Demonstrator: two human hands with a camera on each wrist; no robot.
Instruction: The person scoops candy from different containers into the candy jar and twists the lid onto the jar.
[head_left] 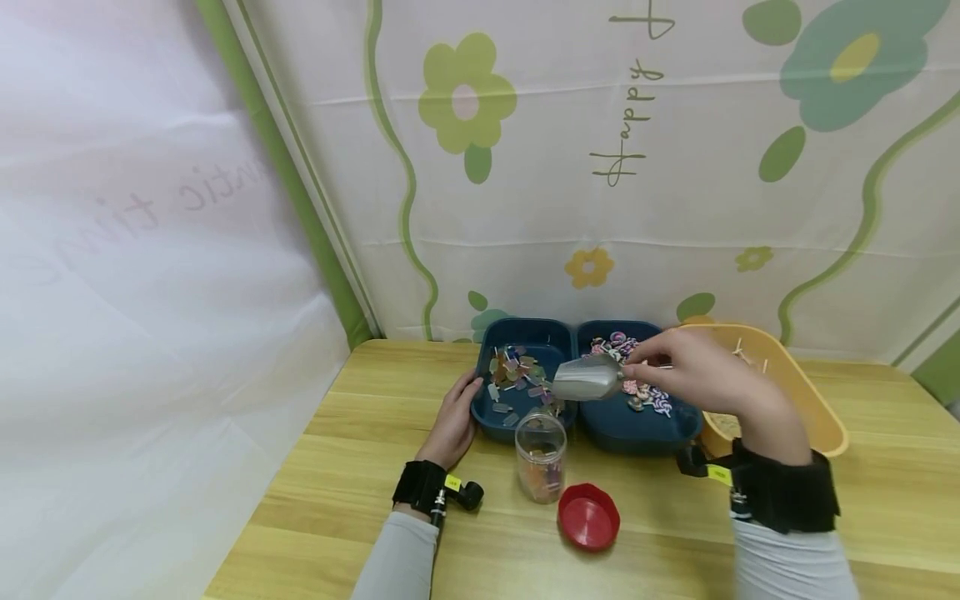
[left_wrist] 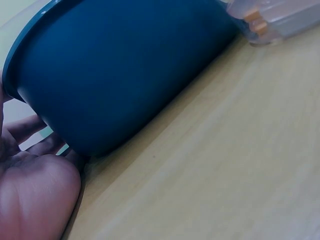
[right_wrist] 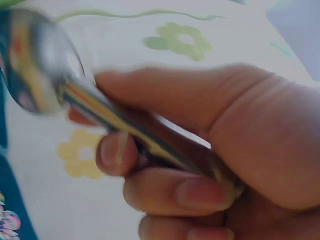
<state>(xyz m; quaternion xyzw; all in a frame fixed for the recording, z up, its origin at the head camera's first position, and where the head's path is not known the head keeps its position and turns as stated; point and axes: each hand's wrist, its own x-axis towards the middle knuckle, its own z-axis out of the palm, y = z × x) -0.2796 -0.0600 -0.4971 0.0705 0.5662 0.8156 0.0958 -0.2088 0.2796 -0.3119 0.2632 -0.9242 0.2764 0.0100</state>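
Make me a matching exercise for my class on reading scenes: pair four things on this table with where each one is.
Things:
1. metal scoop
2. red lid
3. clear jar
4. yellow basket

Places:
A. at the table's right, behind the right forearm
B. held by the right hand above the blue trays
C. lying on the table, right of the jar
D. standing in front of the blue trays

Pairs: 1-B, 2-C, 3-D, 4-A

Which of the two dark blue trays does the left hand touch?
The left tray, holding flat pale candies; the left hand rests against its outer side. The right tray is untouched.
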